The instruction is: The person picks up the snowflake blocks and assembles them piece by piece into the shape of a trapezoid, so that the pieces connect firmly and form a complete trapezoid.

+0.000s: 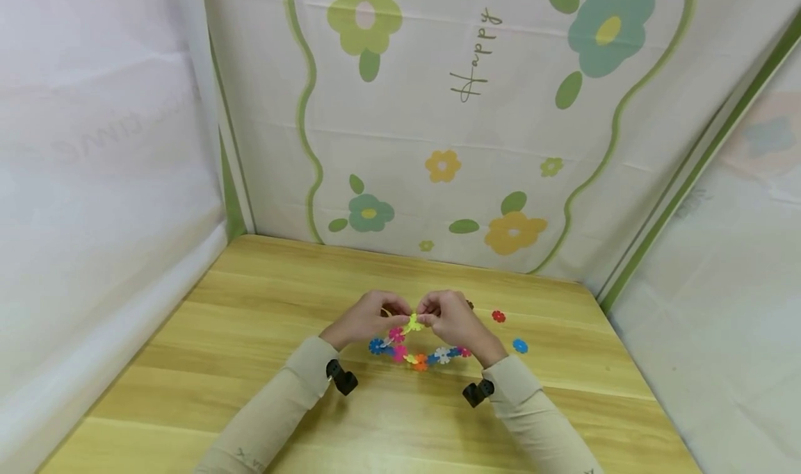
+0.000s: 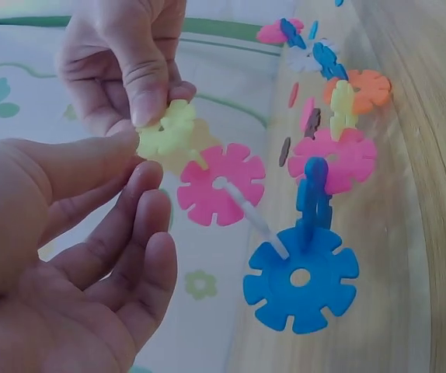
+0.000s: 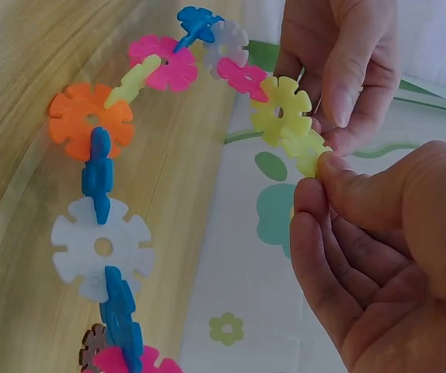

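Note:
My left hand (image 1: pixel 375 315) and right hand (image 1: pixel 452 317) meet above the table, fingertips close together. Between them are two yellow snowflake discs (image 3: pixel 281 110), notched round the rim and slotted into each other. My right thumb and forefinger pinch the outer one; the left thumb and fingers pinch at the yellow pair from the other side. From there a chain of slotted discs hangs: a pink disc (image 2: pixel 221 185), a clear whitish one, a blue disc (image 2: pixel 301 280), then pink, yellow, an orange disc (image 3: pixel 91 122), blue, a white disc (image 3: pixel 102 247), blue and pink, curving toward the right hand's side.
Loose on the wooden table (image 1: pixel 263 404) at the right lie a red disc (image 1: pixel 498 316) and a blue disc (image 1: pixel 520 345). A brown disc (image 1: pixel 469 304) shows behind my right hand. Flower-printed cloth walls (image 1: pixel 400 126) enclose the back and sides.

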Demonstrator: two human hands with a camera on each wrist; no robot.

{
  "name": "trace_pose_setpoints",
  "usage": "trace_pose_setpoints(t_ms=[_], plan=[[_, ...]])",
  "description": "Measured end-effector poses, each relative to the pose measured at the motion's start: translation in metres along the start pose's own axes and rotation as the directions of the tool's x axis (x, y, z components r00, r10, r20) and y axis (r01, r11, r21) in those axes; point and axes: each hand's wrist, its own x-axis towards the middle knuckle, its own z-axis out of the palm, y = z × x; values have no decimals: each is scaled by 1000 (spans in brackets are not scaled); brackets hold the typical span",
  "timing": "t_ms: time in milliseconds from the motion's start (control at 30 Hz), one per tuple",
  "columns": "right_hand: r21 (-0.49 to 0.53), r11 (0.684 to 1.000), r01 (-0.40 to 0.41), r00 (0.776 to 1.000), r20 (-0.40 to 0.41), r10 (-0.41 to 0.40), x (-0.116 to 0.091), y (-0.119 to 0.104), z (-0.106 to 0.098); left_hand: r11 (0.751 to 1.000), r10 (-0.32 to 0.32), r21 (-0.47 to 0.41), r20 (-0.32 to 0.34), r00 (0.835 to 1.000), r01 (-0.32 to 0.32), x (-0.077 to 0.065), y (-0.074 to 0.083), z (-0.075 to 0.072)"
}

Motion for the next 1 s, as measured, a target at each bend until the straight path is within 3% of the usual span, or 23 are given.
trace_pose_setpoints(t_ms=[300,533,800,1000], plan=[[-2,1000,7,1000,27,-7,0,-1,-1,1000,-1,6,-17,1000,1,4,1,7],[-24,1000,11,998,69,-9,-5,9,-15,1000,-7,-24,-38,999,6,3,-2,8],[-83,992,-95,990,92,103,-14,44,-38,998,-32,-61,-48,998,29,0,-9,7],[-105,983,-151,985,67,158,-17,85,-40,996,-40,-82,-45,998,36,-2,-8,6]])
